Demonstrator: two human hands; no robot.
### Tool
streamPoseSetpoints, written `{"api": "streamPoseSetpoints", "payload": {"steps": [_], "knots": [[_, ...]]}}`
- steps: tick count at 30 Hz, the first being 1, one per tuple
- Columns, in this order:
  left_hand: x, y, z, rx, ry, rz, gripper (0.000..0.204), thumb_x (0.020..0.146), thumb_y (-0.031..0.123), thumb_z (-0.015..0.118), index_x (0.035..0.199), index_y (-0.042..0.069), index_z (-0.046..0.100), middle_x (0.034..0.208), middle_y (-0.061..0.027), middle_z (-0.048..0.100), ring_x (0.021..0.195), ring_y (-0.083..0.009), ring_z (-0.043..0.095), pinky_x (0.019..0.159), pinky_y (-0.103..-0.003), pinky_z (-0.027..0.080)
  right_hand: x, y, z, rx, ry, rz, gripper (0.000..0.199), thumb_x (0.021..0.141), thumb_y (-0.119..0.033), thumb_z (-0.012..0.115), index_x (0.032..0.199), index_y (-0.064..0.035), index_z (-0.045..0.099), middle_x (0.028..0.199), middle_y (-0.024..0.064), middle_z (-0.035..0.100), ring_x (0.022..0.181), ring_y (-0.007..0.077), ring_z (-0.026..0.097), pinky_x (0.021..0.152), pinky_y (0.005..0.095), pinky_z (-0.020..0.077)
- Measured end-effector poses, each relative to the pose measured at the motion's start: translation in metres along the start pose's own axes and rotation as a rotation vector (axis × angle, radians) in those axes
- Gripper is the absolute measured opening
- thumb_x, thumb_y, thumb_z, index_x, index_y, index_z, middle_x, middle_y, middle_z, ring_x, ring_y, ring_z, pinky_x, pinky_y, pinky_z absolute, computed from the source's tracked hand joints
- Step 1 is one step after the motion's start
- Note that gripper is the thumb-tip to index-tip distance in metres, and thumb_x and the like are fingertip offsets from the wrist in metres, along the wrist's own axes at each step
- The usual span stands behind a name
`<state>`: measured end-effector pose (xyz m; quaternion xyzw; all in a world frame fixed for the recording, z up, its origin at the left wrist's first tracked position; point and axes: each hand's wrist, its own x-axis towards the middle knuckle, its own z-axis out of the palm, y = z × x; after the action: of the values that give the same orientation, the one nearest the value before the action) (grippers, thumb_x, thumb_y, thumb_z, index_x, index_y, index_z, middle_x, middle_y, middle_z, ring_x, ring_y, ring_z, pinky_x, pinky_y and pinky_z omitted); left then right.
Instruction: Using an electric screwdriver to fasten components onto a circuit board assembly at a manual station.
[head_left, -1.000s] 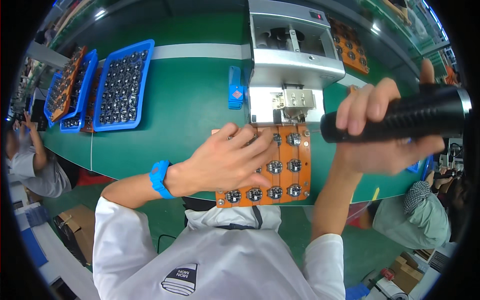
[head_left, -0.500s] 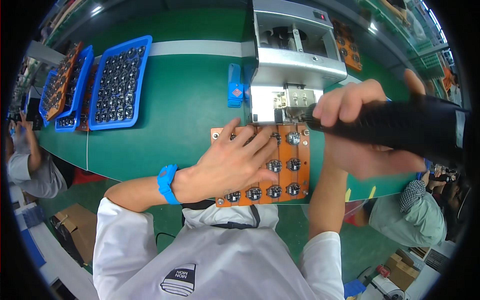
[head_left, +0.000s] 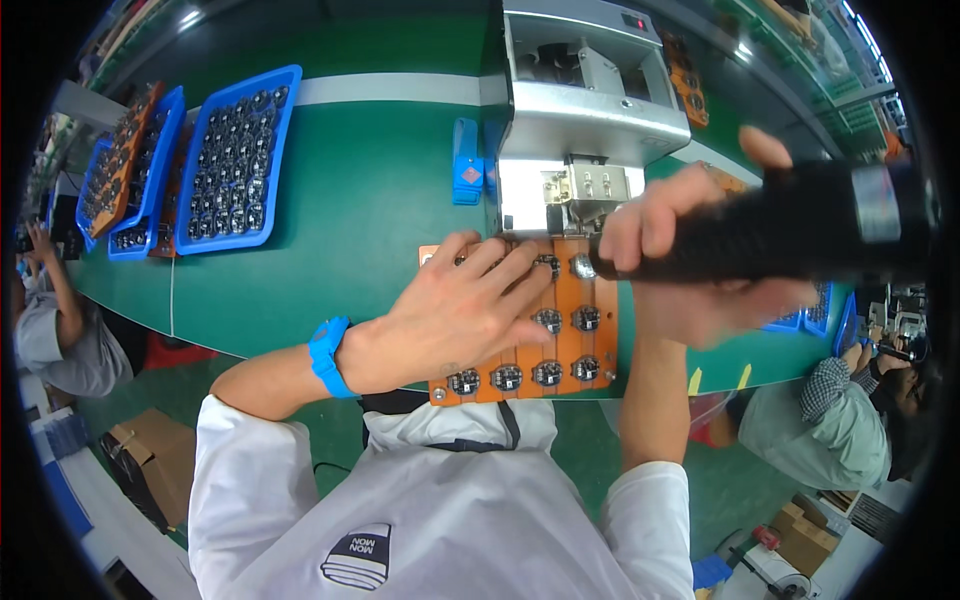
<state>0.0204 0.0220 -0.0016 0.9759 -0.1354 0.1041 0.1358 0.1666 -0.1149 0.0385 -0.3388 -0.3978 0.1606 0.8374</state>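
Observation:
My left hand [head_left: 465,312] lies palm down with fingers spread on an orange fixture board [head_left: 567,346]. The board holds rows of small round clear-covered circuit modules [head_left: 547,373]; my fingers hide several in its upper left part. My right hand [head_left: 690,235] is wrapped round a thick black electric screwdriver [head_left: 790,230], held nearly level. Its narrow end points left, by the module [head_left: 583,266] at the board's upper right; whether it touches cannot be made out. Just beyond the board stands a silver screw feeder [head_left: 595,120].
A blue wrist strap [head_left: 467,172] lies left of the feeder. Farther left, a blue tray [head_left: 270,215] holds many modules, beside stacked trays and another orange board [head_left: 130,170]. More blue trays [head_left: 818,310] sit at the right. Other people [head_left: 820,425] work on both sides.
The black screwdriver has moved left and a little down, from the feeder's front to the board's upper right module. My left hand stays spread on the board.

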Motion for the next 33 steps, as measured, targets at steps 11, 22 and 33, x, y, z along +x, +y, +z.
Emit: {"api": "streamPoseSetpoints", "payload": {"steps": [11, 22, 33], "knots": [[0.0, 0.0, 0.0, 0.033, -0.023, -0.013, 0.052, 0.087, 0.048, 0.06, 0.12, 0.008, 0.063, 0.125, -0.0105, 0.057, 0.108, -0.0246, 0.054, 0.096, -0.043, 0.04, -0.025, 0.026, -0.012, 0.116, 0.09, -0.006, 0.1, 0.078, -0.082, 0.053, 0.14, -0.0077, 0.026, 0.075, 0.0184, 0.058, 0.059, 0.0271, 0.058, 0.06, 0.039, 0.0518], [0.001, 0.0, 0.001, 0.041, 0.027, 0.005, 0.048, 0.087, 0.046, 0.062, 0.115, 0.006, 0.063, 0.116, -0.0095, 0.057, 0.103, -0.0235, 0.052, 0.092, -0.041, 0.04, -0.023, 0.029, -0.014, -0.018, 0.027, 0.025, 0.097, 0.081, -0.083, 0.043, 0.142, -0.0107, 0.021, 0.076, 0.0134, 0.054, 0.057, 0.023, 0.055, 0.056, 0.0375, 0.0508], [0.002, 0.001, 0.0, 0.042, -0.022, -0.011, 0.051, 0.087, 0.047, 0.061, 0.12, 0.007, 0.063, 0.123, -0.0103, 0.058, 0.106, -0.0245, 0.054, 0.096, -0.043, 0.04, -0.023, 0.031, -0.014, 0.009, 0.042, -0.017, 0.101, 0.081, -0.084, 0.042, 0.146, -0.0102, 0.018, 0.076, 0.0127, 0.055, 0.058, 0.0222, 0.056, 0.056, 0.0373, 0.051]]}}
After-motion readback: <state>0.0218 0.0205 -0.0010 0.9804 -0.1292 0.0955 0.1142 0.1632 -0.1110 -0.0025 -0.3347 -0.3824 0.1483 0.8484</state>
